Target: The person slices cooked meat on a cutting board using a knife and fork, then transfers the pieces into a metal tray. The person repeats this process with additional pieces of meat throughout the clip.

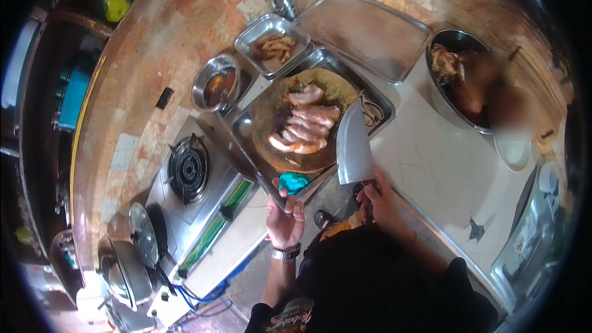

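Observation:
My right hand is closed round the dark handle of a cleaver; its broad blade points away from me, beside the right edge of a round chopping board. Several thick slices of pale pink meat lie in a row across the board, which rests in a metal tray. In my left hand is a long, slender dark tool, slanting up and left; its exact kind is unclear. Next to those fingers a teal cloth lies at the tray's near edge.
Left stands a gas stove with one black burner. Behind it are a steel bowl of brown liquid and a square pan of brown strips. A flat tray lies at the back. Right is a large basin holding meat, partly blurred.

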### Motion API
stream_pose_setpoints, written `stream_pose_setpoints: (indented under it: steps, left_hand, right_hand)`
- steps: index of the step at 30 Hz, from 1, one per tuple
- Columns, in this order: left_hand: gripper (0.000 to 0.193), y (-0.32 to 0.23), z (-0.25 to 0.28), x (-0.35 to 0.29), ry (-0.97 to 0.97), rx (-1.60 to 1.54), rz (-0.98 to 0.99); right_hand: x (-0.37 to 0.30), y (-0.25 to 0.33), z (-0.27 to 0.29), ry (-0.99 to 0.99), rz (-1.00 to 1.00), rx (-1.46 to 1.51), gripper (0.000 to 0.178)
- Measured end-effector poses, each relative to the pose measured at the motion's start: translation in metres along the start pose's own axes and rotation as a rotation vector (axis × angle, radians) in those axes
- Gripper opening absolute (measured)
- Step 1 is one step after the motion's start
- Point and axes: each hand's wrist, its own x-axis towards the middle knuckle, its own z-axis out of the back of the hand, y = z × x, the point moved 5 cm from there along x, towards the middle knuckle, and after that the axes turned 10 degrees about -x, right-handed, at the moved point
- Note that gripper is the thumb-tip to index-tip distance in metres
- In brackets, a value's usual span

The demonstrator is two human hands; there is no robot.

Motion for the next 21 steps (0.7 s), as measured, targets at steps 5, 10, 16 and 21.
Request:
stream_pose_setpoints:
  steps: [5, 10, 16, 21]
  left_hand:
    - [0.038, -0.06, -0.006, 0.019, 0.129, 0.882, -0.057]
    - [0.06, -0.07, -0.011, 0.045, 0.413, 1.967, -0.503]
    - [0.065, -0.035, 0.01, 0.068, 0.222, 2.323, -0.319]
    - [0.063, -0.031, 0.001, 0.073, 0.274, 2.501, -0.212]
  right_hand:
    - [-0.004, 0.011, -0.028, -0.067, 0.128, 0.069, 0.057]
    - [-0.007, -0.01, -0.051, -0.005, 0.067, -0.008, 0.058]
    - [0.033, -0.025, -0.104, -0.138, 0.117, 0.134, 0.056]
    - [0.04, -0.019, -0.123, -0.138, 0.239, 0.192, 0.056]
